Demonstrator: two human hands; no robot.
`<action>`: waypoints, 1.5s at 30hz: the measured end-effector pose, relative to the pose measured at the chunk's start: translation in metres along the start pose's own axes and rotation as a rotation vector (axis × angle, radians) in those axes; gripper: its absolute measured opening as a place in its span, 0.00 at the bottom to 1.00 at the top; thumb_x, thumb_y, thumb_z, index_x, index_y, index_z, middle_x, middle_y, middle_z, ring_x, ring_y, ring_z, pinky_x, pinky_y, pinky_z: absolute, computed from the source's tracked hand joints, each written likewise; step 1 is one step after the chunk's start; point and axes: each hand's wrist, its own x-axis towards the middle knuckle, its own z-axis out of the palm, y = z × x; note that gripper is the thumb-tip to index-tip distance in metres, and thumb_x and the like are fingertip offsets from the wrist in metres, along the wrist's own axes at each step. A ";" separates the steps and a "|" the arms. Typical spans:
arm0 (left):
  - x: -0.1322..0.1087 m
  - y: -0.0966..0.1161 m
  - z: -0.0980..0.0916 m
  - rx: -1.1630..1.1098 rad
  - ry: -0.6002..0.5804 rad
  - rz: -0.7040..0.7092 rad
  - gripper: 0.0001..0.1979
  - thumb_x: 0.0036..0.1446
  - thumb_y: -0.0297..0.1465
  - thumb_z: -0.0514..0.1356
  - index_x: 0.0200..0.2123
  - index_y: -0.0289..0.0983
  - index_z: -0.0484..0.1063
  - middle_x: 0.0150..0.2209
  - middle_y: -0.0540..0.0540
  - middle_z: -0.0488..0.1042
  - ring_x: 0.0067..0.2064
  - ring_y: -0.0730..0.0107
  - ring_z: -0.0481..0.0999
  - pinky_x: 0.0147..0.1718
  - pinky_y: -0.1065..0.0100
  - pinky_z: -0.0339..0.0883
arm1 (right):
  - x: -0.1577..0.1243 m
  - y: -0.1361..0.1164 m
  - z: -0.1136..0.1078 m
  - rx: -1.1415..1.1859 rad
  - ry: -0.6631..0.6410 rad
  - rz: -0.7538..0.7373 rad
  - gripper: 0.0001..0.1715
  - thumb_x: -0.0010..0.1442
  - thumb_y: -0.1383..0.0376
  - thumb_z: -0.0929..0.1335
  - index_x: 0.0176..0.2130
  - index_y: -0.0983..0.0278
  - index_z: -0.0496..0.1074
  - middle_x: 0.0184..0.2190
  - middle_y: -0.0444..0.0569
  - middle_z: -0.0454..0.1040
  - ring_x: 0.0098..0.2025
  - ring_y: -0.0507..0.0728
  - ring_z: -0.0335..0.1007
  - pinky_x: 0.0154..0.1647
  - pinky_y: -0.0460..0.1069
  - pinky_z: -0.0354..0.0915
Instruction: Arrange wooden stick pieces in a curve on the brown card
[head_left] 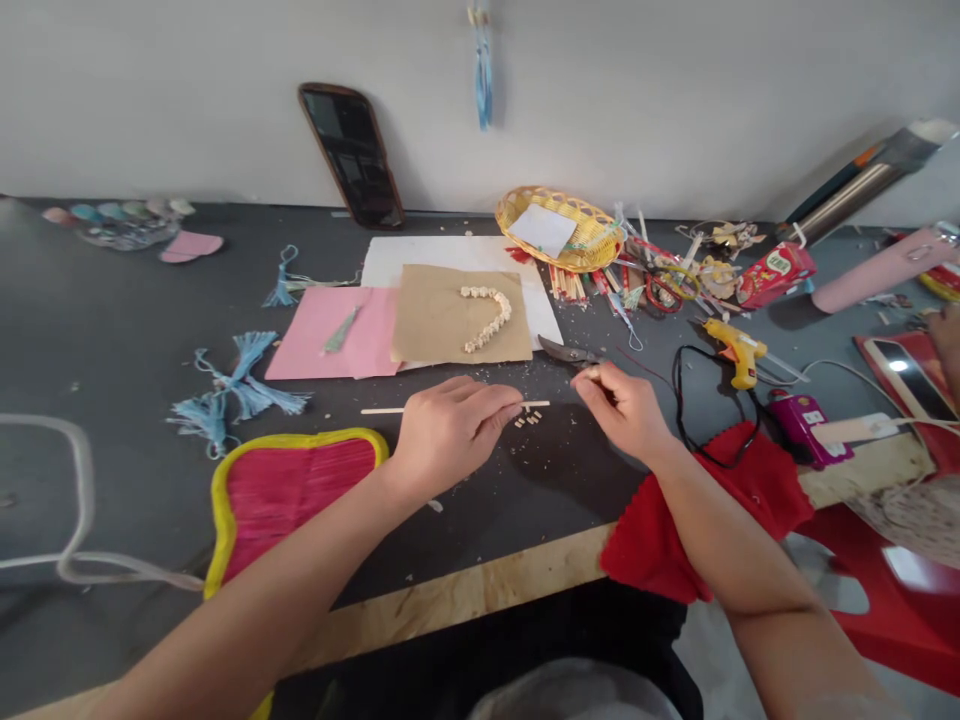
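Note:
My left hand (457,425) is closed on a thin wooden stick (382,411), which lies level and sticks out on both sides of the fingers. Under the stick's right end, several short cut pieces (529,419) are scattered on the dark tabletop. My right hand (622,405) has thumb and fingertips pinched together; what they hold, if anything, is hidden. Just beyond it is a pair of metal cutters (566,352), jaws toward the left; whether the hand touches its handles I cannot tell. Farther back, a curved row of small pale pieces (496,318) lies on brown paper (427,315).
Pink paper (300,345) and blue tassels (244,385) lie left, near a yellow-edged magenta piece (292,480). A wicker basket (514,215) and phone (352,155) stand behind. To the right are a yellow glue gun (739,352), its cord, and red cloth (757,490).

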 end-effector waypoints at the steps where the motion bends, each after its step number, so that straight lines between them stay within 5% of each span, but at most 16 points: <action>1: 0.000 -0.001 0.000 -0.017 0.008 -0.015 0.08 0.61 0.33 0.58 0.35 0.41 0.78 0.31 0.47 0.81 0.31 0.68 0.75 0.31 0.68 0.65 | 0.002 0.004 -0.003 -0.080 0.043 -0.025 0.15 0.67 0.55 0.62 0.41 0.62 0.72 0.34 0.49 0.74 0.32 0.55 0.68 0.35 0.49 0.64; 5: 0.001 -0.004 -0.002 -0.083 0.056 -0.050 0.08 0.61 0.31 0.58 0.34 0.40 0.78 0.30 0.47 0.81 0.31 0.68 0.75 0.33 0.68 0.66 | 0.006 0.020 -0.011 -0.445 0.034 -0.112 0.09 0.64 0.59 0.65 0.40 0.61 0.71 0.43 0.54 0.72 0.48 0.64 0.66 0.50 0.59 0.63; 9: 0.002 -0.005 -0.002 -0.142 0.078 -0.073 0.08 0.62 0.30 0.57 0.34 0.38 0.76 0.31 0.46 0.79 0.33 0.67 0.77 0.34 0.67 0.67 | 0.005 0.028 -0.017 -0.651 -0.016 -0.045 0.10 0.60 0.56 0.69 0.37 0.61 0.71 0.44 0.54 0.71 0.49 0.66 0.63 0.49 0.62 0.64; 20: 0.001 -0.013 0.007 -0.053 0.161 0.097 0.06 0.61 0.28 0.58 0.36 0.38 0.76 0.32 0.47 0.81 0.34 0.68 0.78 0.36 0.67 0.70 | 0.006 0.037 -0.015 -0.669 -0.040 -0.008 0.11 0.62 0.60 0.65 0.30 0.62 0.71 0.45 0.56 0.72 0.48 0.64 0.66 0.50 0.59 0.65; 24: 0.001 -0.010 0.007 -0.014 0.154 0.135 0.07 0.61 0.27 0.57 0.35 0.37 0.75 0.31 0.47 0.80 0.32 0.68 0.77 0.34 0.67 0.69 | 0.010 0.031 -0.017 -0.397 0.088 0.105 0.15 0.62 0.55 0.64 0.29 0.62 0.68 0.47 0.55 0.73 0.42 0.60 0.72 0.45 0.55 0.67; 28: 0.002 -0.008 0.005 -0.051 0.162 0.099 0.07 0.61 0.27 0.57 0.34 0.36 0.75 0.31 0.47 0.80 0.32 0.69 0.77 0.34 0.67 0.69 | 0.010 0.020 -0.022 0.239 0.182 0.213 0.16 0.57 0.52 0.69 0.38 0.60 0.67 0.45 0.51 0.73 0.37 0.57 0.75 0.37 0.53 0.71; 31: 0.002 -0.006 0.002 -0.146 0.182 0.002 0.07 0.62 0.29 0.57 0.36 0.36 0.76 0.31 0.46 0.80 0.32 0.70 0.77 0.33 0.69 0.69 | 0.005 0.007 -0.022 0.691 0.085 0.193 0.16 0.56 0.57 0.70 0.42 0.56 0.64 0.54 0.48 0.69 0.41 0.57 0.76 0.37 0.55 0.74; 34: 0.002 -0.001 -0.003 -0.285 0.173 -0.159 0.08 0.62 0.30 0.57 0.39 0.35 0.77 0.32 0.45 0.80 0.32 0.72 0.77 0.31 0.72 0.68 | -0.001 -0.002 -0.016 0.798 -0.049 0.118 0.14 0.59 0.60 0.67 0.46 0.55 0.63 0.60 0.49 0.64 0.47 0.59 0.75 0.40 0.58 0.74; 40: 0.008 0.008 -0.015 -0.623 0.148 -0.374 0.08 0.60 0.32 0.59 0.36 0.35 0.77 0.28 0.47 0.79 0.31 0.73 0.76 0.31 0.72 0.69 | -0.007 -0.003 0.003 0.016 0.006 -0.231 0.22 0.58 0.71 0.65 0.52 0.59 0.64 0.67 0.57 0.52 0.62 0.65 0.60 0.59 0.64 0.62; 45: 0.010 0.007 -0.015 -0.774 0.156 -0.450 0.09 0.58 0.35 0.62 0.31 0.35 0.76 0.27 0.47 0.77 0.30 0.73 0.74 0.29 0.72 0.68 | -0.009 -0.003 0.011 -0.393 0.014 -0.388 0.22 0.54 0.75 0.65 0.48 0.62 0.64 0.68 0.60 0.47 0.64 0.68 0.54 0.59 0.66 0.59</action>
